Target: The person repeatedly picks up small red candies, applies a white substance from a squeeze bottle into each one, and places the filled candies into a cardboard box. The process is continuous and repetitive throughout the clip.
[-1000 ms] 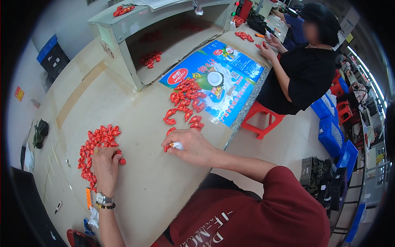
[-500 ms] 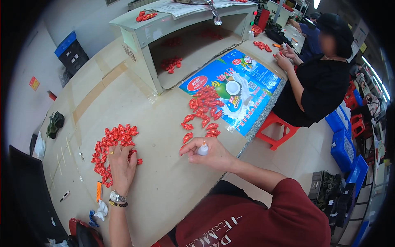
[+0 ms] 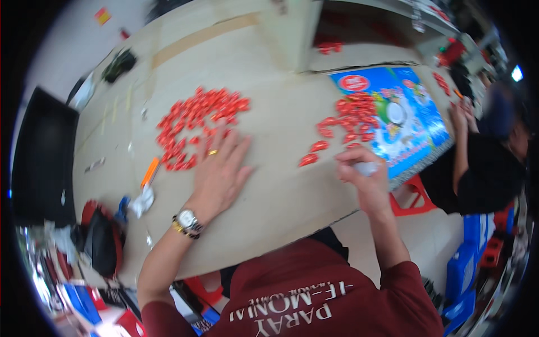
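A ring-shaped pile of small glossy red pieces [image 3: 208, 104] lies on the tan table, left of the middle. At its near right edge my left hand [image 3: 219, 174] is stretched flat, fingers apart, the fingertips reaching the nearest pieces. My right hand [image 3: 368, 182] is closed round a small white bottle [image 3: 366, 168], partly hidden by the fingers. Just beyond that hand, a second group of red pieces [image 3: 356, 109] lies partly on a blue printed sheet [image 3: 424, 115], with a few loose ones trailing towards me. The picture is blurred, so the exact shape of the pieces is hard to make out.
A shelf unit [image 3: 306, 33] with more red pieces stands at the back. An orange-handled tool [image 3: 150, 172] and a crumpled white tissue [image 3: 141, 202] lie on the left, near a dark bag [image 3: 101, 238]. Another person [image 3: 477, 168] sits at the right.
The view has swung, so everything sits elsewhere in the picture. My left hand has moved from over the pile to its near right edge, fingers spreading. My right hand still holds the bottle.
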A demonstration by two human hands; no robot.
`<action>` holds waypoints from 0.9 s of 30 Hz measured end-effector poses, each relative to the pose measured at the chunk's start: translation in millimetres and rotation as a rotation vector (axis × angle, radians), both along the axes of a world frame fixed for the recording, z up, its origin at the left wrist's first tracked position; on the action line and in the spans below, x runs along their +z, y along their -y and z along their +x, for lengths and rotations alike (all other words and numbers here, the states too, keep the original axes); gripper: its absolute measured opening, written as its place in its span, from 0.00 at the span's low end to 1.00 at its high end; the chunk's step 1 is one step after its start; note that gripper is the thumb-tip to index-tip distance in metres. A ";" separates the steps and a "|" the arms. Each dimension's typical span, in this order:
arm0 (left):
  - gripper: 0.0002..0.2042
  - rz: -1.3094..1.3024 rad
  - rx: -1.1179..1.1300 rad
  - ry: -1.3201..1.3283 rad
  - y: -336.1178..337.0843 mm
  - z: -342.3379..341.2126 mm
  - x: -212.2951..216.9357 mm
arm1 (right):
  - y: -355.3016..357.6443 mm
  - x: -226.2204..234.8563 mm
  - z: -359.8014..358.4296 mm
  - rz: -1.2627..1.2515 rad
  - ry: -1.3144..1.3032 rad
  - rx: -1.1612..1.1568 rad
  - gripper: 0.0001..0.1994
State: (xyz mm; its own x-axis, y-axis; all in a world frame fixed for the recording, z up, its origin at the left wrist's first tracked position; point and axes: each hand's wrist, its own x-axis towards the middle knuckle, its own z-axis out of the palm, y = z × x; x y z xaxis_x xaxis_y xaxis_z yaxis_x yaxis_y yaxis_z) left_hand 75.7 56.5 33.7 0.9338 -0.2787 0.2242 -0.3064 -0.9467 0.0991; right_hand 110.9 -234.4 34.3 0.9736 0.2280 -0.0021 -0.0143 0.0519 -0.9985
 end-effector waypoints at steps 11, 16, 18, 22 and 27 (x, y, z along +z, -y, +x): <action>0.29 -0.206 -0.141 -0.078 16.3 -9.9 -6.9 | 2.2 -1.0 16.2 0.057 0.045 -0.028 0.09; 0.25 -0.201 -0.218 -0.061 31.2 -12.5 8.4 | 20.4 12.2 53.1 0.041 0.041 -0.108 0.08; 0.22 -0.311 -0.246 -0.064 33.6 -18.3 10.7 | 21.5 23.5 74.3 0.051 0.099 -0.116 0.06; 0.19 -0.658 -0.203 -0.083 37.9 -19.9 17.5 | 8.0 42.1 86.5 0.043 0.235 0.078 0.06; 0.19 -0.784 -0.152 -0.119 51.1 7.2 26.2 | -30.3 39.4 73.9 0.111 0.220 0.392 0.10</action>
